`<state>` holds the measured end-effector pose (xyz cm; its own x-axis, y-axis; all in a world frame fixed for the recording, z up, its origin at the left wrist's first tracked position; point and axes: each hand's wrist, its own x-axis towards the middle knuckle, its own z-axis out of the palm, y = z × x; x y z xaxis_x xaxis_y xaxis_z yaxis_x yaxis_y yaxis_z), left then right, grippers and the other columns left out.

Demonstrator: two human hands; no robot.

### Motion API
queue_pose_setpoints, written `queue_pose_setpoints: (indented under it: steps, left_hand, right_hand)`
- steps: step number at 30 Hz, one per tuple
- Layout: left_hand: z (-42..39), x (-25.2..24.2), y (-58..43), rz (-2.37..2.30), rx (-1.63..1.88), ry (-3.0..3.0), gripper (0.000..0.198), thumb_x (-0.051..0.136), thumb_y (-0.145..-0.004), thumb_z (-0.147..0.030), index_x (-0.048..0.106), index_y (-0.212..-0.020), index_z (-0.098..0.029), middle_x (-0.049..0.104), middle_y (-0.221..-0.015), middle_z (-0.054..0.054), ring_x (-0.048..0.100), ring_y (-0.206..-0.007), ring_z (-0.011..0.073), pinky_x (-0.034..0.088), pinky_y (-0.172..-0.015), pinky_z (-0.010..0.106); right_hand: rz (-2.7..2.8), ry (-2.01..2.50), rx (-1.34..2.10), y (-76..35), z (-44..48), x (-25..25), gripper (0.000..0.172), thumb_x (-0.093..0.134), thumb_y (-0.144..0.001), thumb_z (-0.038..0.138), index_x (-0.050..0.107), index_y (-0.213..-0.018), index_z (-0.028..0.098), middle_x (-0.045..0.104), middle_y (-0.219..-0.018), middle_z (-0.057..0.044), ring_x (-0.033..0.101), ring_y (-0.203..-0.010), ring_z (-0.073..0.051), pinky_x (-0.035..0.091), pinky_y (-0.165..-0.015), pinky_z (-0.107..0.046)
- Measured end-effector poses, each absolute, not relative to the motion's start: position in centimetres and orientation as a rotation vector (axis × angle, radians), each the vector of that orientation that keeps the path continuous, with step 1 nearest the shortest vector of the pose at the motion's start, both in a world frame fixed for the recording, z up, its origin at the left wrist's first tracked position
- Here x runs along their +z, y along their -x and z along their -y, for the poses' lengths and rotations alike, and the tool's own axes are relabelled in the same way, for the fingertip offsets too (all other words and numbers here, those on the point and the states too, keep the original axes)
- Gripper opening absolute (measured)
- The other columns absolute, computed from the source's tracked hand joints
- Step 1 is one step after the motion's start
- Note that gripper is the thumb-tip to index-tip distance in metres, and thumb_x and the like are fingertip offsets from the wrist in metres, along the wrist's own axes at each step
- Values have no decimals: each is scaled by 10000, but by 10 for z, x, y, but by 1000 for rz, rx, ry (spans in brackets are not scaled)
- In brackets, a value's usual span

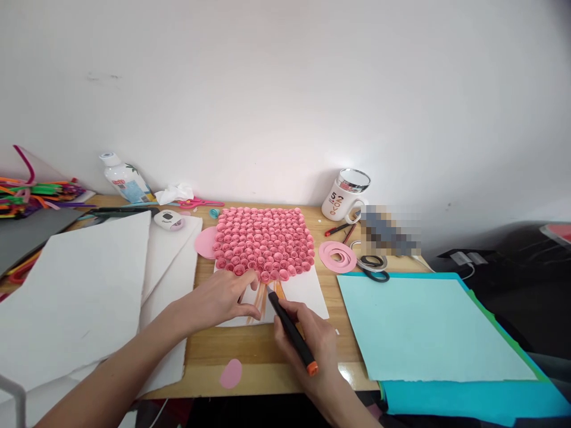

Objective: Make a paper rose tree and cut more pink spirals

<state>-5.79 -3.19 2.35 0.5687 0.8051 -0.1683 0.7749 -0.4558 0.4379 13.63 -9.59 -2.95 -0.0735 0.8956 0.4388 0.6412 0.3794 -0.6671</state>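
A white card (307, 291) lies on the wooden desk (250, 351), topped with a dense block of pink rolled paper roses (263, 241). Below the roses are orange-brown drawn strokes (264, 300). My right hand (312, 339) grips a black marker with an orange end (292, 336), its tip touching the strokes on the card. My left hand (223, 297) rests on the card's left part, fingers curled and pressing it down just under the roses.
White sheets (89, 291) lie at left, light blue and teal paper (428, 333) at right. Behind are a mug (345, 196), scissors (372, 264), a pink paper spiral (338, 255), a glue bottle (125, 178), pipe cleaners (31, 196). A pink paper oval (231, 373) lies near the front edge.
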Motion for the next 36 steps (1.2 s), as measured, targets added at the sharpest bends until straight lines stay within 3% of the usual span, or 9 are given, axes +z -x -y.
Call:
queue_pose_setpoints:
  steps: [10,36]
  left_hand:
    - [31,17,59,-1220,97,-2402,334,658,-757,-470,497,-704,-182,518,-660,-22,469,-627,151,288,-579,250]
    - [31,16,60,-1198,54,-2437,335,661,-757,-465,510,-674,-178,517,-623,-31,474,-613,143,270,-552,236]
  right_hand:
    - [1813,1350,406,-141,94,-31,186,528,-817,205,606,-982,173,688,-688,-39,660,-581,-167,536,-539,-254]
    - [1891,1241,402,-148,94,-27,141,516,-807,174,606,-916,174,655,-644,-20,619,-523,-141,500,-499,-221]
